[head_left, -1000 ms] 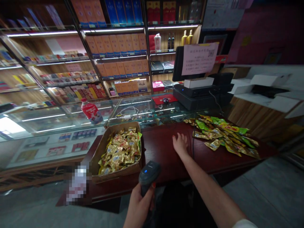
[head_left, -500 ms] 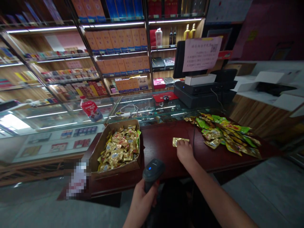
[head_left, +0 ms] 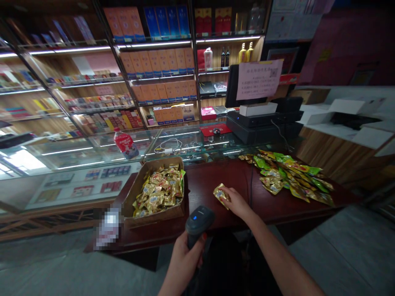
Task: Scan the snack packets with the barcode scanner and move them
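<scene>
My left hand [head_left: 187, 255] is wrapped round the handle of a dark barcode scanner [head_left: 200, 220] with a small blue light on top. Its head points toward the middle of the dark red table. Between the fingers of my right hand [head_left: 236, 202] is a small gold snack packet [head_left: 221, 195], held low over the table or on it; I cannot tell which. To the left stands an open cardboard box [head_left: 129, 201] filled with similar gold packets [head_left: 159, 191]. On the right lies a spread pile of gold, yellow and green packets [head_left: 290, 174].
Behind the table [head_left: 200, 181] runs a glass display counter [head_left: 148, 150] with a red-labelled bottle [head_left: 126, 144] on it. A monitor with a pink notice [head_left: 259, 80] stands over a black cash register [head_left: 265, 125]. A cable crosses the table. Shelves of boxed goods line the wall.
My right hand has moved left with the gold packet, and the packet is turned, its printed face now showing. The scanner stays in my left hand. The camera view has shifted slightly.
</scene>
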The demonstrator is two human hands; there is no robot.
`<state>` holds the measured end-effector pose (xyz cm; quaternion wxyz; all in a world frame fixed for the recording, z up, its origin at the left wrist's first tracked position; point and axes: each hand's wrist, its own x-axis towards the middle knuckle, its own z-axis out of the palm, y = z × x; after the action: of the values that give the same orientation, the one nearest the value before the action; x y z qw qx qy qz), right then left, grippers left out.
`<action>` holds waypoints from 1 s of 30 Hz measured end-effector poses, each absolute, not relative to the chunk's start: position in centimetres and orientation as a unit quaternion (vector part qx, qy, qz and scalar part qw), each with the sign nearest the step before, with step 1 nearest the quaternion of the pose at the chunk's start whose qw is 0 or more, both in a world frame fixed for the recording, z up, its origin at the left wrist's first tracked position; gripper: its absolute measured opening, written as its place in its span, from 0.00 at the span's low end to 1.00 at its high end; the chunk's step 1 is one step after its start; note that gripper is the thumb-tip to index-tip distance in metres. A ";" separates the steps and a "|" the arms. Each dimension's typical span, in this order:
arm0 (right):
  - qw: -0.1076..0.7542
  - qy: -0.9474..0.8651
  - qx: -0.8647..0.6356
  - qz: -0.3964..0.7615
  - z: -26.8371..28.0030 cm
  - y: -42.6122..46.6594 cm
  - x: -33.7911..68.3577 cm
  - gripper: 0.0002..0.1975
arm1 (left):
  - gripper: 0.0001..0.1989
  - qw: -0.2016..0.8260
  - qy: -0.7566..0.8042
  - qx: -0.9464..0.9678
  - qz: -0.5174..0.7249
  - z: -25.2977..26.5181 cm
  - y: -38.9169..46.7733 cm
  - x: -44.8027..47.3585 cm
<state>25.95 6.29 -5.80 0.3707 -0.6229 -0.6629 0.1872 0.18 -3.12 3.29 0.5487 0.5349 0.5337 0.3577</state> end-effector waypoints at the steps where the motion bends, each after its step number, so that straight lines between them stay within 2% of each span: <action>1: 0.414 -0.649 -0.605 0.205 -6.3 5.9 25.5 0.23 | 0.21 0.549 0.532 0.535 0.358 3.3 -3.1 0.2; 5: 0.519 -0.592 -0.575 0.223 -7.9 4.9 24.2 0.21 | 0.20 0.548 0.535 0.540 0.350 3.7 -2.6 0.6; 9: 0.576 -0.550 -0.555 0.241 -8.4 4.9 24.1 0.21 | 0.21 0.548 0.533 0.544 0.347 4.0 -2.0 1.1; 18: 0.602 -0.525 -0.540 0.265 -9.5 5.1 24.9 0.23 | 0.20 0.565 0.523 0.544 0.332 4.3 -1.2 2.5; 30: 0.608 -0.531 -0.549 0.218 -8.8 4.8 24.8 0.23 | 0.18 0.557 0.522 0.567 0.311 4.3 -1.1 2.7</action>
<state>24.75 4.79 -8.84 0.6076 -0.5491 -0.5309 0.2180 2.74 -1.12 4.32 0.5570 0.5666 0.5216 0.3108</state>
